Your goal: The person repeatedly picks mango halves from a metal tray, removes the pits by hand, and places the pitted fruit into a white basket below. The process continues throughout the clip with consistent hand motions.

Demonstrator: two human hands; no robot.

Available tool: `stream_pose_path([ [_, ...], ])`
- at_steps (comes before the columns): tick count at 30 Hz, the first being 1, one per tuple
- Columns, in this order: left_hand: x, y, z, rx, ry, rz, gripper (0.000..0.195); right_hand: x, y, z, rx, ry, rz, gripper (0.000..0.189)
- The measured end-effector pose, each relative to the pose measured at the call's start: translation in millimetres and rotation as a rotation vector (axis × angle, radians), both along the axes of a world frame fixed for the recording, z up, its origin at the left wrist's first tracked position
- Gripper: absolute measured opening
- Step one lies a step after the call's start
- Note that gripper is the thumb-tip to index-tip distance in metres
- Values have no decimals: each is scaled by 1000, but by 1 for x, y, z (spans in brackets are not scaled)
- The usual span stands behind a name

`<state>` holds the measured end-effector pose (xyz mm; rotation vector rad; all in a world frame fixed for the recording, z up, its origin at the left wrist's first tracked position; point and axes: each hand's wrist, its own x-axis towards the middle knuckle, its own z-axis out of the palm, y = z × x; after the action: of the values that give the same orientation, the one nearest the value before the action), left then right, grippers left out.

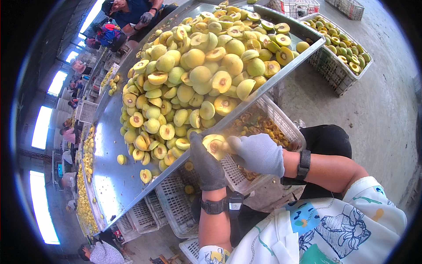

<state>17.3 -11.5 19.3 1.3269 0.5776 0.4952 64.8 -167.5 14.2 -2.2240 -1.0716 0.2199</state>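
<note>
My left hand, in a dark grey glove, holds a halved yellow peach with its cut face and brown centre turned up. My right hand, in a pale grey knit glove, is curled close against that half. Motion blurs its fingertips, and a tan shape between them and the flesh is too smeared to identify. Both hands are at the near rim of a metal table. A large heap of peach halves lies on it, some cut side up, some skin side up.
Below my hands, a white plastic crate contains brown-orange scraps. Several more crates stand under the table. A crate of peach halves sits on the concrete floor at right. Across the table sits a gloved person; others work along tables at left.
</note>
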Motion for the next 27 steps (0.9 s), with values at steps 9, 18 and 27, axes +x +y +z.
stream_pose_path([
  [9, 0, -11, 6, 219, 12, 59, 45, -11, 4, -9, -12, 113, 30, 27],
  [18, 6, -9, 2, 51, -175, 59, 48, -1, 0, 7, 258, 651, 44, 31],
  [27, 8, -21, 4, 59, -95, 149, 47, 5, -4, 17, 309, 1270, 170, 30],
])
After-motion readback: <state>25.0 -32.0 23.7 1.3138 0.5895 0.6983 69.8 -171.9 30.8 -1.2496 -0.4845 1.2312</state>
